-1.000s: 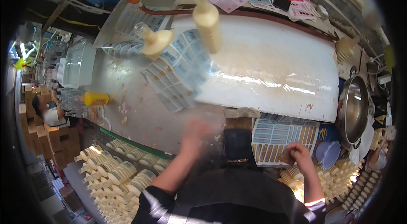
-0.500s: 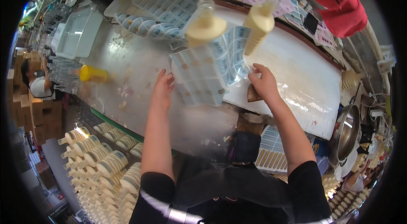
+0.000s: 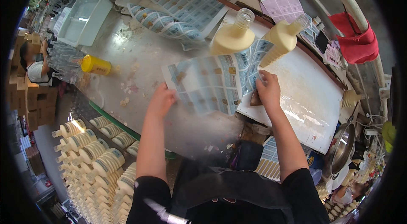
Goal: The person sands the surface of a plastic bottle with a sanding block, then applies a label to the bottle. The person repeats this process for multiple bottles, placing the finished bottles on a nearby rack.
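A blue-and-white sheet of printed labels (image 3: 207, 82), partly smeared by motion, is lifted over the metal table between my hands. My left hand (image 3: 162, 100) is closed on its left edge, fingers bent. My right hand (image 3: 269, 89) pinches the right side, where the sheet curls up. Beside the right fingers is a small brown block (image 3: 255, 99); whether the hand touches it I cannot tell. Just behind the sheet stand two cream-coloured bottles with clear necks, a left bottle (image 3: 232, 40) and a right bottle (image 3: 280, 40); the sheet hides their lower parts.
A white board (image 3: 305, 97) covers the table's right part. More label sheets (image 3: 186, 1) lie at the back, one rolled. At left are a yellow tub (image 3: 96, 64), clear bottles (image 3: 63, 69) and a plastic bin (image 3: 82, 23). Many cream bottles (image 3: 95, 160) are stacked lower left. A person (image 3: 38, 65) is far left.
My left hand, open and apart from the sheet before, has closed at its left edge. The sheet has lifted and spread toward the left. The whole view has shifted somewhat.
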Demonstrator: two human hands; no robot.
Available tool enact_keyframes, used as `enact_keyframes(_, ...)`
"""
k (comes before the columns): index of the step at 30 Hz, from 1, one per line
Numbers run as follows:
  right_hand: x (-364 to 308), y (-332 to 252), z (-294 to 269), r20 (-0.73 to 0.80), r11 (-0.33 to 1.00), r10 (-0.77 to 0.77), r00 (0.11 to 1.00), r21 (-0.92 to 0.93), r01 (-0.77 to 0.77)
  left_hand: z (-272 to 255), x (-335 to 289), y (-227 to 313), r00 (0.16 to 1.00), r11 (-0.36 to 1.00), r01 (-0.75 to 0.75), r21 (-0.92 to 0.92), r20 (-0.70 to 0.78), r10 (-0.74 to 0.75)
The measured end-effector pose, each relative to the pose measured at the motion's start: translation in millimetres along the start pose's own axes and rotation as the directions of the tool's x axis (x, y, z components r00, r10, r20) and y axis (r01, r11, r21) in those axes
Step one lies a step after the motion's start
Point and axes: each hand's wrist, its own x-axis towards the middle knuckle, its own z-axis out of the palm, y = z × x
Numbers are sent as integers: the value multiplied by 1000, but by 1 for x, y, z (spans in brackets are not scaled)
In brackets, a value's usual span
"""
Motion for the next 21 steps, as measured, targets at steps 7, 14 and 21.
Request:
enact_keyframes(7, -1, -13, -4, -5, 991, 2, 1000, -133, -2, 14, -67, -2, 970, 982, -177, 69, -156, 186)
enact_keyframes(14, 3, -12, -9, -40, 994, -48, 998, 98, 51, 48, -127, 33, 927, 945, -303, 120, -194, 321)
enact_keyframes(21, 23, -15, 30, -45, 930, 102, 994, 359, -79, 61, -150, 31, 897, 929, -335, 158, -248, 366)
